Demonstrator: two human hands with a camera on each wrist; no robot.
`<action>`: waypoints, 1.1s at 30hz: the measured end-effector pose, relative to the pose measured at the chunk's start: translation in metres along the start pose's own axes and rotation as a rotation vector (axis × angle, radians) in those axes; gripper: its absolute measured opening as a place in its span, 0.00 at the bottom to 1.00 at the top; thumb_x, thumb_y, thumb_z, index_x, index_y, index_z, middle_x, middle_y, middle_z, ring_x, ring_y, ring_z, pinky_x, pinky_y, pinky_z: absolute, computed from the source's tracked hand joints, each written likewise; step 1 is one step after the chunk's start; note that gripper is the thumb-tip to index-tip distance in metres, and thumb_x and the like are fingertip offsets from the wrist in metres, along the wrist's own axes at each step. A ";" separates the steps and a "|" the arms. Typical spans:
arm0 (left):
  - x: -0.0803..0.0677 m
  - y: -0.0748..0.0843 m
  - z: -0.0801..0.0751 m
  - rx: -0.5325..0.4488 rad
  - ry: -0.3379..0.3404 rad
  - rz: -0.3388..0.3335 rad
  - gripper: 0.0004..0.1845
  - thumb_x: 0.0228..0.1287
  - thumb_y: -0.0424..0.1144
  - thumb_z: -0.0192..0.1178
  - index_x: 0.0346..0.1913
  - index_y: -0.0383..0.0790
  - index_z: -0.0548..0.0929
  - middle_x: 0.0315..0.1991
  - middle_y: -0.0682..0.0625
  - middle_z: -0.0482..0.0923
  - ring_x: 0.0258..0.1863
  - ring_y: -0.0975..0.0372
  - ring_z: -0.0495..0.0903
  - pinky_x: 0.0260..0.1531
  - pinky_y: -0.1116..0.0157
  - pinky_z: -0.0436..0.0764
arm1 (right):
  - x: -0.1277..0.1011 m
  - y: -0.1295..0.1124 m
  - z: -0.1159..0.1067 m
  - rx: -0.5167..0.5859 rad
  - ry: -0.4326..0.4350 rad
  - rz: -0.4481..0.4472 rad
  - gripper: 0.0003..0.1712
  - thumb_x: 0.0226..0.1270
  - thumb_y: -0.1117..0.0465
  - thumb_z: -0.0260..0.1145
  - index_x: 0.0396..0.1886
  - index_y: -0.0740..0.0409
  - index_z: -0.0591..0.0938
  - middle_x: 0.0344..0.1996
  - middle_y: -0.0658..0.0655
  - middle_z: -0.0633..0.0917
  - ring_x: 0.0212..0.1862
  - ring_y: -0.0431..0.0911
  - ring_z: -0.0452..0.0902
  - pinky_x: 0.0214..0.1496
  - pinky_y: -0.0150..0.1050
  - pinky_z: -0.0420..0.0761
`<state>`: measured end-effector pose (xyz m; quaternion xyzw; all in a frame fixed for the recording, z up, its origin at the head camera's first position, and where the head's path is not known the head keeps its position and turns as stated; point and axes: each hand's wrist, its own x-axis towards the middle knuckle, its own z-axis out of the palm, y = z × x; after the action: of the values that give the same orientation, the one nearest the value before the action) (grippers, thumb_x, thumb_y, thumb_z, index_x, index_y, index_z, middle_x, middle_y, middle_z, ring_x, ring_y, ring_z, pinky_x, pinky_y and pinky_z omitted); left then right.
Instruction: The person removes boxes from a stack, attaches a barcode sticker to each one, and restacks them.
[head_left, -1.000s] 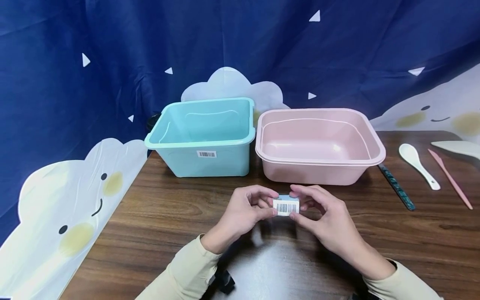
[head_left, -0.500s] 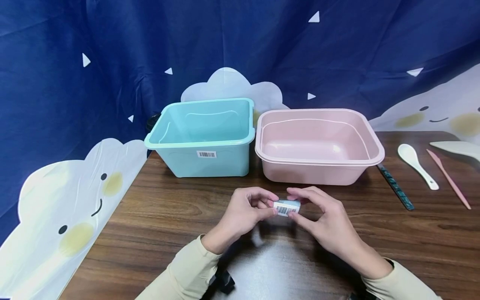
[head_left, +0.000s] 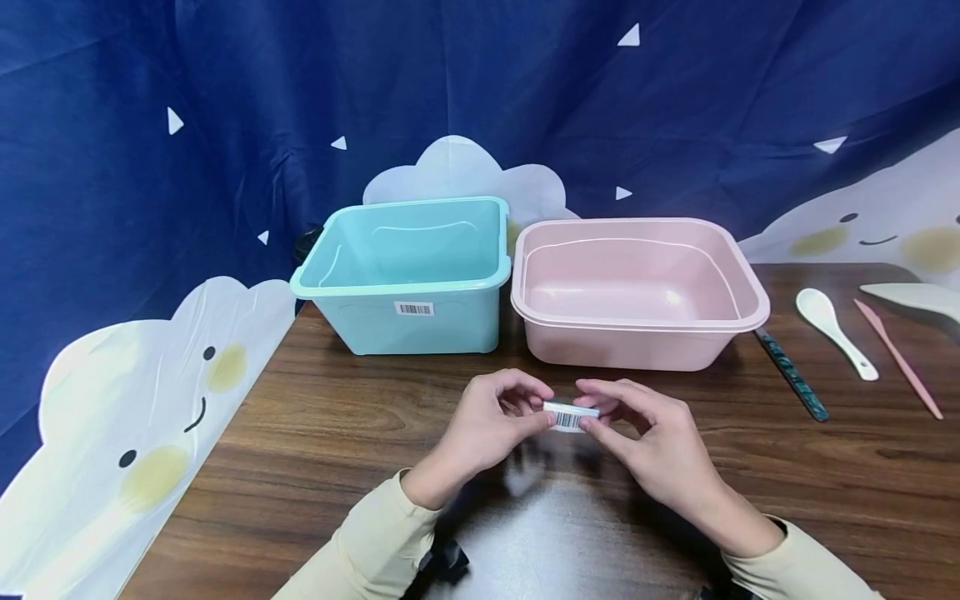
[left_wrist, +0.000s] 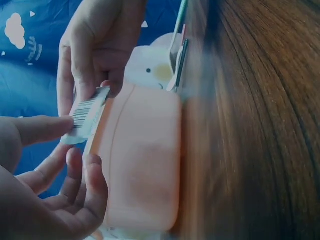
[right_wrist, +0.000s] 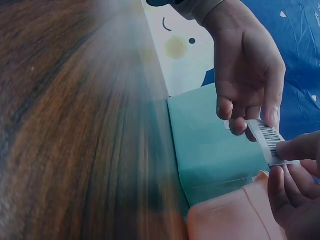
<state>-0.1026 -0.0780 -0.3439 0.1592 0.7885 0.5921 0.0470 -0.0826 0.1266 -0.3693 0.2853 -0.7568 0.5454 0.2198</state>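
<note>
A small white and pale-blue block with a barcode [head_left: 567,419] is held between both hands, just in front of the bins. My left hand [head_left: 483,429] pinches its left end between thumb and fingers. At the other end, the thumb and fingers of my right hand [head_left: 660,437] pinch it too. The left wrist view shows the barcode face of the block [left_wrist: 86,116] turned to the camera, one thumb pressed at each end. From the right wrist, the same block [right_wrist: 270,141] appears with its far side hidden.
Behind the hands stand a turquoise bin [head_left: 427,321] and a pink basin [head_left: 622,343], side by side. To the right on the wooden table [head_left: 315,433] lie a dark green patterned handle [head_left: 795,379], a white spoon [head_left: 832,329], a pink knife [head_left: 900,358] and a white blade-like piece [head_left: 915,293].
The block has been turned between the fingers: its pale-blue top face, plain to see earlier, is now a thin strip. Both hands stay nearly in place, the right fingers shifting slightly.
</note>
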 end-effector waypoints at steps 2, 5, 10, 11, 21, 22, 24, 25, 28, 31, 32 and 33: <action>0.000 0.000 0.000 0.013 -0.017 0.017 0.10 0.55 0.27 0.71 0.41 0.31 0.86 0.34 0.40 0.83 0.28 0.69 0.77 0.31 0.74 0.79 | 0.000 -0.001 0.000 -0.008 -0.006 0.011 0.28 0.48 0.83 0.73 0.52 0.64 0.86 0.35 0.57 0.89 0.38 0.34 0.83 0.42 0.25 0.84; 0.000 0.000 0.001 0.012 -0.055 0.021 0.11 0.55 0.28 0.71 0.42 0.32 0.86 0.36 0.40 0.84 0.29 0.70 0.78 0.32 0.73 0.80 | -0.001 -0.002 0.000 -0.017 -0.014 0.028 0.27 0.49 0.82 0.73 0.51 0.64 0.86 0.34 0.56 0.90 0.38 0.33 0.83 0.42 0.25 0.84; -0.001 0.001 0.002 0.015 -0.086 0.034 0.09 0.57 0.28 0.70 0.42 0.32 0.87 0.36 0.39 0.86 0.28 0.71 0.79 0.31 0.73 0.81 | -0.002 -0.003 0.001 -0.028 -0.024 0.060 0.25 0.52 0.81 0.73 0.51 0.63 0.86 0.32 0.55 0.89 0.36 0.32 0.83 0.41 0.24 0.83; -0.001 0.001 0.002 0.013 -0.087 0.037 0.09 0.57 0.27 0.70 0.42 0.31 0.87 0.35 0.38 0.86 0.27 0.71 0.78 0.30 0.74 0.80 | -0.002 -0.003 0.001 -0.031 -0.026 0.067 0.24 0.52 0.80 0.73 0.51 0.63 0.86 0.31 0.55 0.89 0.36 0.32 0.83 0.40 0.24 0.83; -0.002 0.001 0.001 0.020 -0.069 0.069 0.08 0.58 0.27 0.69 0.41 0.30 0.87 0.31 0.38 0.85 0.24 0.71 0.77 0.27 0.74 0.79 | -0.002 -0.005 0.001 -0.015 -0.049 0.103 0.26 0.53 0.79 0.74 0.53 0.62 0.85 0.33 0.55 0.90 0.37 0.32 0.83 0.40 0.24 0.83; -0.002 0.000 0.001 0.020 -0.067 0.070 0.08 0.58 0.27 0.69 0.41 0.30 0.87 0.31 0.38 0.85 0.24 0.72 0.77 0.28 0.74 0.79 | -0.002 -0.006 0.001 0.004 -0.054 0.108 0.27 0.52 0.79 0.74 0.54 0.62 0.84 0.34 0.56 0.90 0.38 0.33 0.84 0.42 0.25 0.83; -0.001 0.000 0.002 0.019 -0.064 0.072 0.08 0.59 0.27 0.69 0.41 0.31 0.87 0.31 0.38 0.86 0.24 0.71 0.77 0.28 0.74 0.80 | -0.002 -0.007 0.001 0.025 -0.062 0.119 0.29 0.51 0.79 0.75 0.55 0.63 0.84 0.36 0.57 0.91 0.39 0.33 0.84 0.45 0.25 0.83; -0.001 0.000 0.002 0.018 -0.063 0.071 0.07 0.59 0.27 0.69 0.41 0.31 0.87 0.31 0.38 0.86 0.24 0.71 0.77 0.28 0.74 0.79 | -0.002 -0.008 0.001 0.029 -0.065 0.128 0.29 0.50 0.79 0.75 0.55 0.63 0.84 0.37 0.57 0.91 0.40 0.33 0.84 0.45 0.25 0.83; -0.001 0.000 0.002 0.018 -0.058 0.066 0.07 0.59 0.27 0.70 0.41 0.31 0.87 0.31 0.38 0.86 0.24 0.71 0.77 0.27 0.75 0.78 | -0.002 -0.009 0.001 0.007 -0.059 0.150 0.28 0.51 0.78 0.75 0.54 0.63 0.84 0.35 0.56 0.91 0.39 0.32 0.84 0.44 0.24 0.83; -0.001 0.000 0.002 0.025 -0.062 0.060 0.07 0.59 0.28 0.70 0.41 0.32 0.87 0.31 0.39 0.85 0.24 0.71 0.76 0.27 0.75 0.77 | -0.002 -0.011 0.001 -0.022 -0.045 0.175 0.25 0.53 0.76 0.75 0.53 0.63 0.85 0.33 0.55 0.90 0.37 0.32 0.83 0.41 0.24 0.84; -0.002 0.000 0.002 0.026 -0.066 0.056 0.07 0.60 0.29 0.70 0.41 0.32 0.87 0.31 0.40 0.85 0.24 0.71 0.76 0.27 0.75 0.78 | -0.002 -0.011 0.001 -0.027 -0.040 0.181 0.24 0.53 0.76 0.75 0.53 0.63 0.85 0.32 0.55 0.90 0.36 0.32 0.83 0.40 0.25 0.84; -0.002 0.000 0.002 0.025 -0.071 0.052 0.08 0.60 0.29 0.70 0.42 0.32 0.87 0.31 0.40 0.85 0.24 0.71 0.77 0.28 0.75 0.78 | -0.002 -0.011 0.001 -0.032 -0.035 0.187 0.24 0.54 0.76 0.75 0.52 0.63 0.85 0.31 0.55 0.90 0.35 0.32 0.83 0.39 0.25 0.84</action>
<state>-0.1005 -0.0764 -0.3446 0.2011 0.7892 0.5774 0.0576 -0.0735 0.1234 -0.3633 0.2193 -0.7925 0.5463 0.1592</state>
